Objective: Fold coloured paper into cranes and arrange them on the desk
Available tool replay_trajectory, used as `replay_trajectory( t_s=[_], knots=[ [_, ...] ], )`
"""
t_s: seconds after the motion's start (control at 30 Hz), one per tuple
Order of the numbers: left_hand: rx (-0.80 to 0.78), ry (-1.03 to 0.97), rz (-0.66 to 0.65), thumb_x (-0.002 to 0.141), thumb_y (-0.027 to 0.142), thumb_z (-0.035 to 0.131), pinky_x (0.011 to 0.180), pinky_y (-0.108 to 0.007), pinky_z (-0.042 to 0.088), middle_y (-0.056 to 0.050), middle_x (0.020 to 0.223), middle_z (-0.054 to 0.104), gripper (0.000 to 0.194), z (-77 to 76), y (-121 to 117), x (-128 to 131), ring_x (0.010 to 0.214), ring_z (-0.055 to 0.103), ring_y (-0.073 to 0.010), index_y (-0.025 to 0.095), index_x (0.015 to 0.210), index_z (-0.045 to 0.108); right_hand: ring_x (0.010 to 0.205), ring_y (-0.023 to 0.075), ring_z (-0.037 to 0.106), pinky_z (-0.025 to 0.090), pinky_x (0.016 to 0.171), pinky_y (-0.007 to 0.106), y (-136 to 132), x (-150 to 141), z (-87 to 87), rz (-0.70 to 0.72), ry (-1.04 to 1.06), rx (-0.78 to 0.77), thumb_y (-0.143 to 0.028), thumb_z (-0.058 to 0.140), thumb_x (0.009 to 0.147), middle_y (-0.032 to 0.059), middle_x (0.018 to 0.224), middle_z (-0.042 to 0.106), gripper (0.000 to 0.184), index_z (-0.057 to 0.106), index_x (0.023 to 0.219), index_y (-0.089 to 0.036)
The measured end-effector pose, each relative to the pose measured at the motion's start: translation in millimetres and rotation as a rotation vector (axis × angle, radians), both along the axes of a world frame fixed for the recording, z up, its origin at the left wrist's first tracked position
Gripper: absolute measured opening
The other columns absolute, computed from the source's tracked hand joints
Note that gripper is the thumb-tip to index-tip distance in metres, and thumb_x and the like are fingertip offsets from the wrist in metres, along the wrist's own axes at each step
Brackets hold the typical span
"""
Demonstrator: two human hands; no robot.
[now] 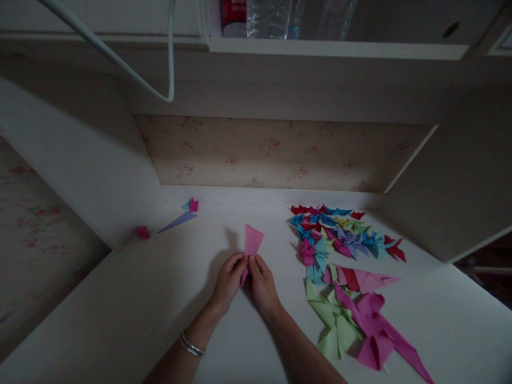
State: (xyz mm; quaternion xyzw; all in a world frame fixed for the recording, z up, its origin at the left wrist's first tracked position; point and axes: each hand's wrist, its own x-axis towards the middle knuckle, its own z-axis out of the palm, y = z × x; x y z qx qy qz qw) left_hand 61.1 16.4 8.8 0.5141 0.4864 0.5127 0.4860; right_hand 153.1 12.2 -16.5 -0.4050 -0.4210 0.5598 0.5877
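Note:
A pink piece of folded paper (253, 240) stands up between my two hands above the white desk (168, 304). Its wide end points away from me, and a narrower part shows below my fingertips. My left hand (231, 280) pinches it from the left, with a bracelet on that wrist. From the right, my right hand (262, 282) pinches the same paper, thumbs nearly touching. The folds under my fingers are hidden.
Rows of small folded paper figures (336, 229) lie at the right. Nearer are a large green paper figure (334, 320) and a magenta one (376, 328). At the left lie a purple paper strip (176, 221) and a magenta square (142, 232). A white cable (132, 74) hangs above.

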Motion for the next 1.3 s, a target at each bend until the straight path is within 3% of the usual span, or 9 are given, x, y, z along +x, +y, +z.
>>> replay_trajectory(
  t_s=[0.7,0.87,1.1,1.3],
  knots=[
    [-0.011,-0.014,-0.006,0.083,0.041,0.057,0.071,-0.023,0.046,-0.003,0.08,0.066,0.027,0.3,-1,-1,0.076,0.058,-0.0156,0.016,0.088,0.067,0.068,0.0136,0.047,0.041,0.066,0.025,-1,2,2.6,0.005,-0.036,0.036,-0.05,0.049,0.089,-0.0011,0.075,0.054,0.033,0.061,0.088,-0.02],
    [-0.013,0.009,-0.011,0.081,0.043,0.059,0.066,-0.024,0.046,-0.005,0.084,0.068,0.032,-4.1,0,-2,0.075,0.059,-0.0168,0.016,0.094,0.07,0.069,0.0141,0.047,0.042,0.063,0.024,-6,1,6.5,-0.112,-0.061,0.059,-0.05,0.053,0.086,-0.0007,0.074,0.053,0.032,0.059,0.078,-0.02],
    [-0.066,-0.001,-0.162,0.076,0.047,0.064,0.048,-0.021,0.037,-0.001,0.065,0.059,0.037,-1.9,-11,1,0.054,0.049,-0.0113,0.012,0.089,0.068,0.059,0.0123,0.045,0.04,0.055,0.023,-32,5,18.2,-0.186,0.134,0.002,-0.05,0.057,0.084,-0.0025,0.068,0.051,0.03,0.058,0.081,-0.02],
    [-0.056,-0.099,-0.26,0.076,0.048,0.065,0.049,-0.02,0.037,0.002,0.066,0.055,0.039,17.0,-27,9,0.054,0.046,-0.0093,0.014,0.094,0.064,0.052,0.0108,0.038,0.031,0.048,0.023,-75,37,30.3,-0.149,-0.125,-0.082,-0.052,0.054,0.085,-0.0038,0.06,0.047,0.036,0.06,0.074,-0.018]
  ],
)
